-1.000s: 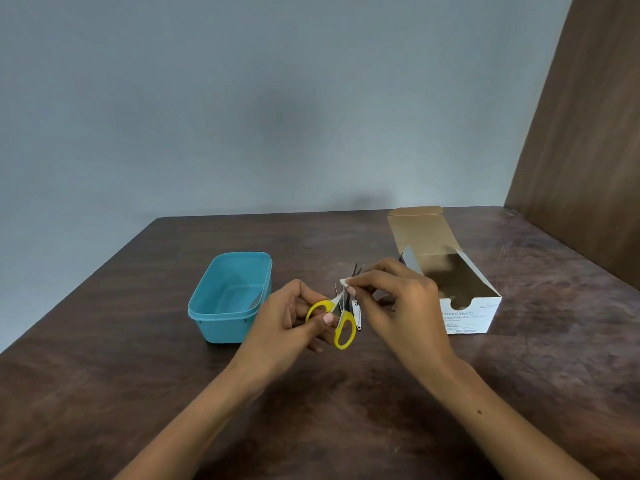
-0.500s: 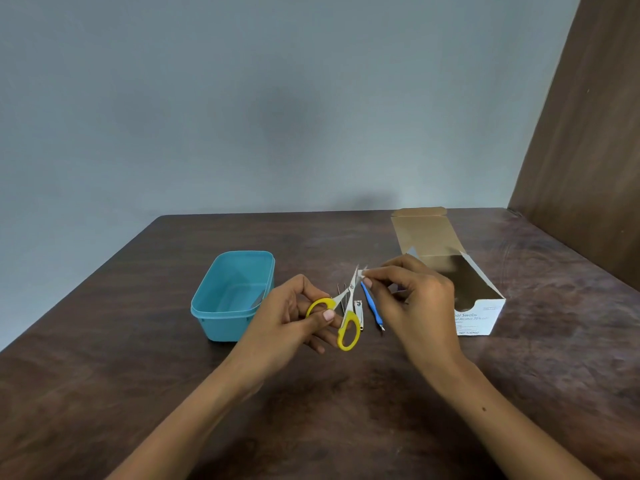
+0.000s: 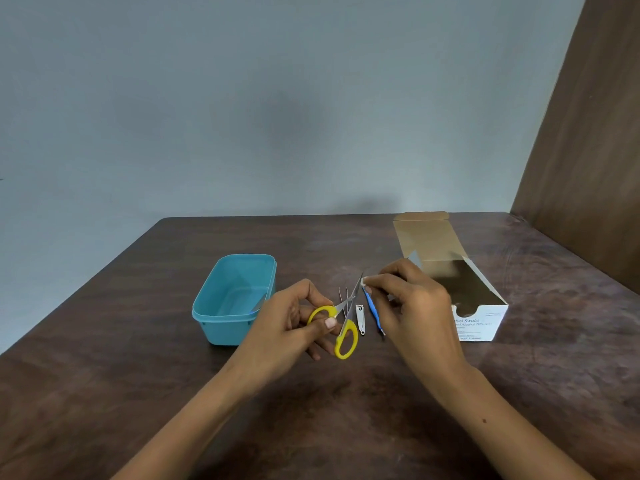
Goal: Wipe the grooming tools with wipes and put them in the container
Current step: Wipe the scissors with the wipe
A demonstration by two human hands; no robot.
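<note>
My left hand [image 3: 294, 327] grips the yellow-handled steel scissors [image 3: 346, 327] while my right hand [image 3: 408, 306] pinches a small white wipe [image 3: 363, 280] at the blade tip; tweezers [image 3: 343, 296], nail clipper [image 3: 361, 318] and blue-handled pusher [image 3: 372, 308] lie unwiped right of the teal plastic container [image 3: 207, 306], so I judge most work remains.

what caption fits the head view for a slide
Left hand holds yellow scissors while right hand pinches a wipe at the blade tip.
</note>
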